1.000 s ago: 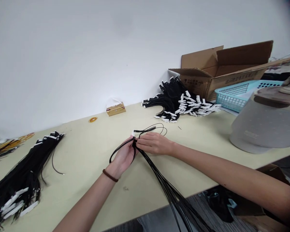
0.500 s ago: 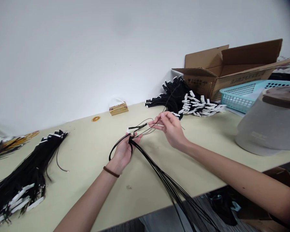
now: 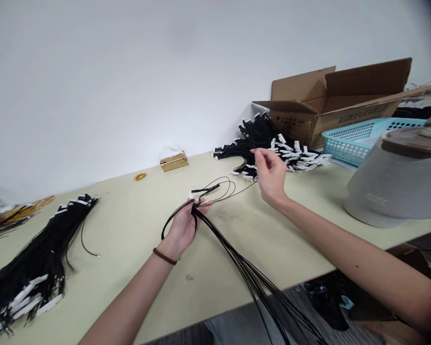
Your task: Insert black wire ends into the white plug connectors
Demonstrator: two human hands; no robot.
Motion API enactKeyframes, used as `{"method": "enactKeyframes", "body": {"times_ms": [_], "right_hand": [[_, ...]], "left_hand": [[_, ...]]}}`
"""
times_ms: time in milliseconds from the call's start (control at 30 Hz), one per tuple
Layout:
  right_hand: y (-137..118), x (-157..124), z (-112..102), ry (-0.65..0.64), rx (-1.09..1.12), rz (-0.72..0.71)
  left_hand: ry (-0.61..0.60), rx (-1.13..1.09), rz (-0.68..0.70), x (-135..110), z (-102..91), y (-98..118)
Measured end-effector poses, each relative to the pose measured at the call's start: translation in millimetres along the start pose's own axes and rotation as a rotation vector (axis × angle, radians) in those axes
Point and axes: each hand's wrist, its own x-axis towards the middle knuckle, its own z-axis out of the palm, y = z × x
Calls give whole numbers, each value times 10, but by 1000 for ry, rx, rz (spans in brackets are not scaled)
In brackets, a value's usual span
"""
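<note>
My left hand (image 3: 182, 221) is closed around a bundle of black wires (image 3: 233, 249) near its white connector. The long ends hang down to the right over the table's front edge, and a black loop bends round by the wrist. Thin loose wires (image 3: 227, 188) curl out of the bundle toward my right hand (image 3: 272, 176). That hand is raised with thumb and forefinger pinched together; whatever they hold is too fine to make out. One thin wire reaches close to its palm. Behind it lies a pile of black cables (image 3: 256, 136) with white connectors.
More black cables with white connectors (image 3: 39, 254) lie at the left of the table (image 3: 129, 268). Rubber bands (image 3: 140, 177) and a gold tissue pack (image 3: 174, 162) are by the wall. A cardboard box (image 3: 319, 112), blue basket (image 3: 348, 141) and translucent jug (image 3: 388, 187) stand right.
My right hand has moved right and up, away from the bundle, and its fingers have drawn closer together. My left hand keeps its hold on the wires in nearly the same place.
</note>
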Motion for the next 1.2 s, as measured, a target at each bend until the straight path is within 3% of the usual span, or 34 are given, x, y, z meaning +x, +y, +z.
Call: {"method": "enactKeyframes", "body": {"times_ms": [167, 300, 667, 1200], "right_hand": [[-118, -299, 114, -267, -295, -609], [-81, -480, 187, -458, -395, -874], [-49, -526, 205, -431, -484, -927], [-10, -524, 202, -468, -469, -920]], "left_hand": [[-28, -6, -9, -23, 10, -12], [-98, -1, -14, -41, 17, -28], [-206, 33, -27, -27, -14, -81], [-233, 62, -13, -57, 1, -62]]}}
